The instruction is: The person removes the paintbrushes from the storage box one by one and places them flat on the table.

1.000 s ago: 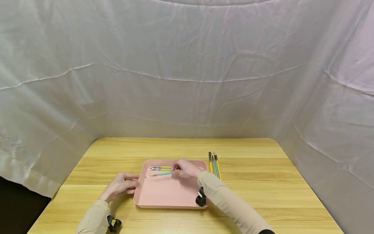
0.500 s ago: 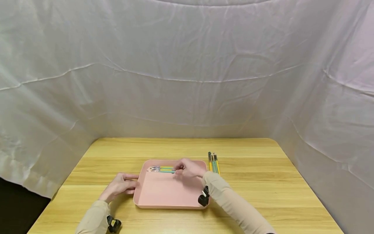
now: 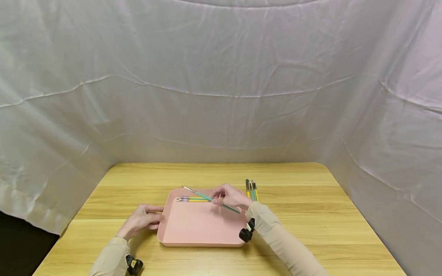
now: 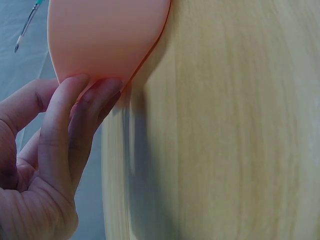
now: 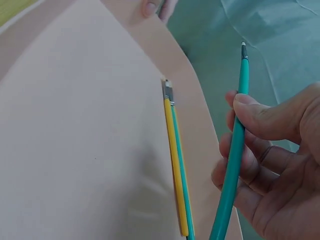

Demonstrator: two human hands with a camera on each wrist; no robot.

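A pink tray (image 3: 200, 230) sits on the wooden table (image 3: 304, 222). Two brushes, one yellow and one green (image 3: 193, 199) (image 5: 176, 165), lie side by side along the tray's far edge. My right hand (image 3: 229, 196) (image 5: 272, 165) pinches a green brush (image 3: 210, 199) (image 5: 235, 150) lifted above the tray, its tip pointing up and left. My left hand (image 3: 143, 218) (image 4: 55, 145) rests on the table, its fingertips touching the tray's left rim (image 4: 105, 75).
Several more yellow and green brushes (image 3: 252, 190) lie on the table just right of the tray's far corner. White cloth (image 3: 221, 88) walls the table at the back and both sides.
My right hand laid a green brush beside the two in the tray, then lifted it off again, tilted, and drew back to the right. The left hand stayed at the rim.
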